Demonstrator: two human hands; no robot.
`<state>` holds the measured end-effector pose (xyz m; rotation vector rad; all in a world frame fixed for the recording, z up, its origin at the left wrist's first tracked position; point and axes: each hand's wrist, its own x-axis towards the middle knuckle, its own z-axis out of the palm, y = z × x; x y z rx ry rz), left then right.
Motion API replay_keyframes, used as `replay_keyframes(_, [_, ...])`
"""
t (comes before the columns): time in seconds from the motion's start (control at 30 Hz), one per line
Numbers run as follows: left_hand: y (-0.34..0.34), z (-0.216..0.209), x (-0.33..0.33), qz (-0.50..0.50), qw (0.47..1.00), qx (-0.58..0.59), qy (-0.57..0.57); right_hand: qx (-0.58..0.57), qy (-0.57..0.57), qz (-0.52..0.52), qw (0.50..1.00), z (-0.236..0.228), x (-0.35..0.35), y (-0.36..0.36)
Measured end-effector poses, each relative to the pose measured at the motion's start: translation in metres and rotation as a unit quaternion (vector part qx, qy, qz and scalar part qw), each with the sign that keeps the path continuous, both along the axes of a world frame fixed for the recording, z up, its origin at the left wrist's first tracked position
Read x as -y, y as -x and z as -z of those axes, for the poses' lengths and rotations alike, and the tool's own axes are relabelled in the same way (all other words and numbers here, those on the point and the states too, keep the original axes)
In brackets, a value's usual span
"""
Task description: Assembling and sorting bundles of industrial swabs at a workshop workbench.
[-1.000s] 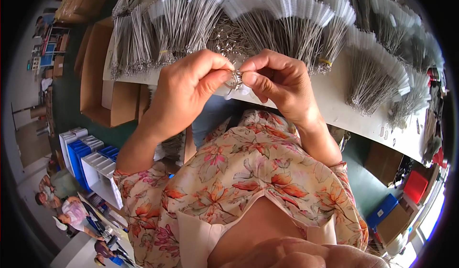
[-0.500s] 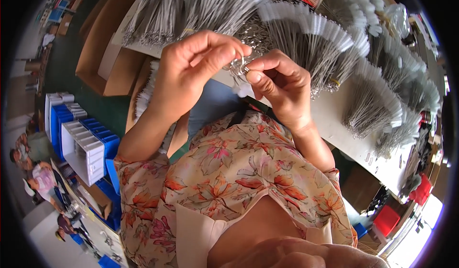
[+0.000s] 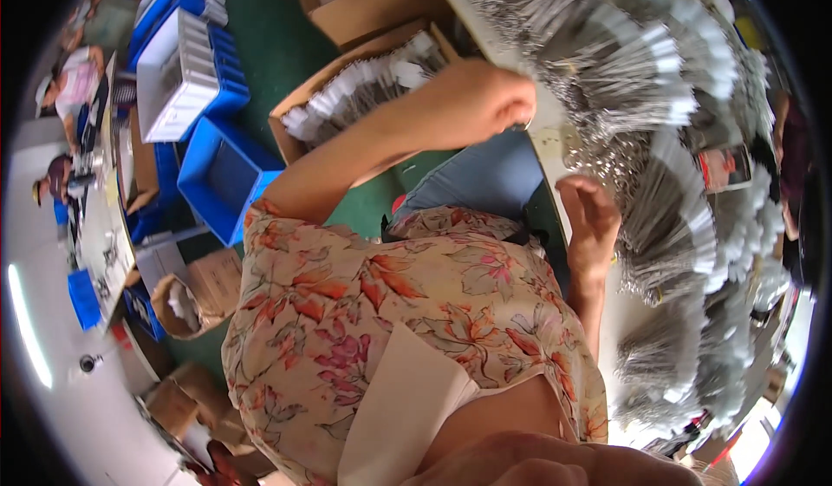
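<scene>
My left hand (image 3: pixel 485 100) is closed, its back turned up, between the cardboard box (image 3: pixel 290 143) and the table edge. A small metallic glint shows under its fingertips; the rest of what it holds is hidden. Lower and to the right, my right hand (image 3: pixel 591 217) is raised over the table's near edge. Its fingers are loosely bent and apart, and nothing shows in them. Just beyond it lies a pile of small shiny metal rings (image 3: pixel 614 158). Bundles of thin steel wires with white tags (image 3: pixel 672 221) lie beside that hand.
More wire bundles (image 3: pixel 598 57) cover the table (image 3: pixel 548 143). Similar white-tagged pieces (image 3: pixel 368 87) fill the cardboard box at my left. Blue bins (image 3: pixel 224 174) and a white crate (image 3: pixel 178 78) stand farther left. People (image 3: pixel 74 87) work at another table.
My hands have moved apart; they were together on small metal rings with a white tag. The left is now closed toward the box, the right loosened near the ring pile. My view has turned left.
</scene>
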<state>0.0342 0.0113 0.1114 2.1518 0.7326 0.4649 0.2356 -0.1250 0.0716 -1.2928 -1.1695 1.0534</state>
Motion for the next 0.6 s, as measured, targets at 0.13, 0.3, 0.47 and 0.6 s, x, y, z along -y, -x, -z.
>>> replay_keyframes(0.13, [0.006,0.111,0.007,0.004,0.965,-0.230,-0.130,-0.037,0.186,0.025,0.982,0.023,0.020,0.003])
replay_keyframes(0.3, [0.051,0.204,-0.008,0.057,0.902,-0.426,-0.047,-0.063,0.225,0.042,0.971,0.027,0.028,-0.003])
replay_keyframes(0.47, [0.135,0.233,-0.010,-0.004,0.850,-0.525,0.048,-0.076,0.231,0.042,0.969,0.029,0.022,0.000])
replay_keyframes(0.6, [0.110,0.239,0.008,0.037,0.871,-0.487,0.041,-0.068,0.235,0.036,0.969,0.031,0.015,-0.002])
